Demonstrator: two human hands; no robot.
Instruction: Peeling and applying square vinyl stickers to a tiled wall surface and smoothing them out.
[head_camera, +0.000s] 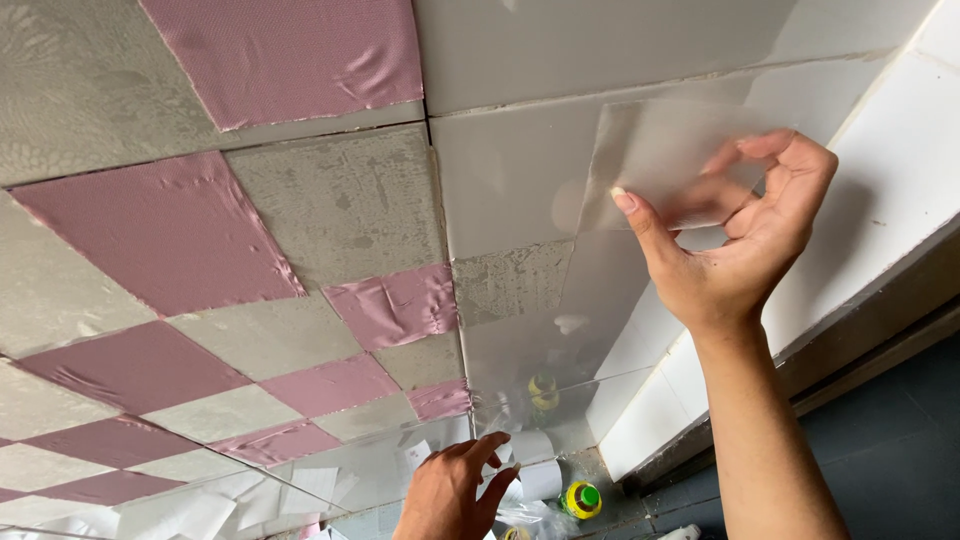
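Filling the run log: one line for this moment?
right hand: holds clear film | left hand: on wall near tape rolls

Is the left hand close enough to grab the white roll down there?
Probably yes. The left hand is low beside the white roll, its fingertips right next to it, and nothing lies between them. The right hand is busy up high, pinching a clear sheet.
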